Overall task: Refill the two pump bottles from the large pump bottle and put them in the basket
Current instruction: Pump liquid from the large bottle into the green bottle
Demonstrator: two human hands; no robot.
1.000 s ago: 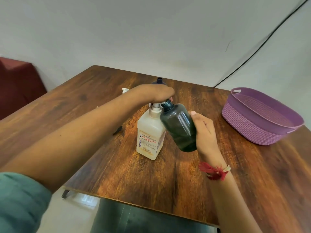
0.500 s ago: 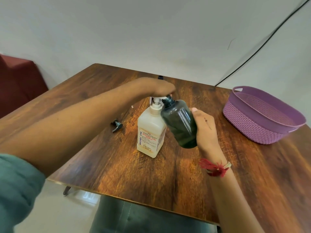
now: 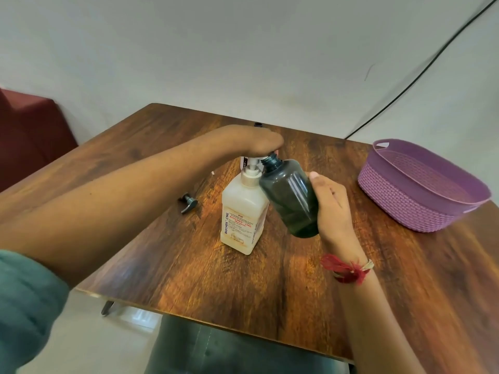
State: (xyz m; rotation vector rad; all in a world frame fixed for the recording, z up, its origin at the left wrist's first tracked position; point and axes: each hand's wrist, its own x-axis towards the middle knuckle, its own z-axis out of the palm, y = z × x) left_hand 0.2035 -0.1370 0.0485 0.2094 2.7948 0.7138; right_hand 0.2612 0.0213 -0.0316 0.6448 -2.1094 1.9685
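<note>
A large white pump bottle (image 3: 240, 217) with an orange-lettered label stands mid-table. My left hand (image 3: 253, 141) rests palm-down on its pump head, covering it. My right hand (image 3: 332, 209) grips a dark smoky-grey bottle (image 3: 291, 198) with no cap, tilted so that its open neck sits right by the pump spout. A loose dark pump cap (image 3: 188, 203) lies on the table to the left. Behind my left hand, only the dark top of another bottle (image 3: 258, 124) shows. The purple woven basket (image 3: 405, 201) stands at the right, nothing visible inside.
The wooden table (image 3: 243, 279) has its near edge close to me, with a metal leg below. A black cable (image 3: 405, 85) runs down the wall to the table's back edge. A dark red seat (image 3: 29, 130) stands at the far left.
The view has shifted slightly. My left hand stays on the pump head, which has risen a little from the bottle. My right hand keeps the dark bottle's neck at the spout.
</note>
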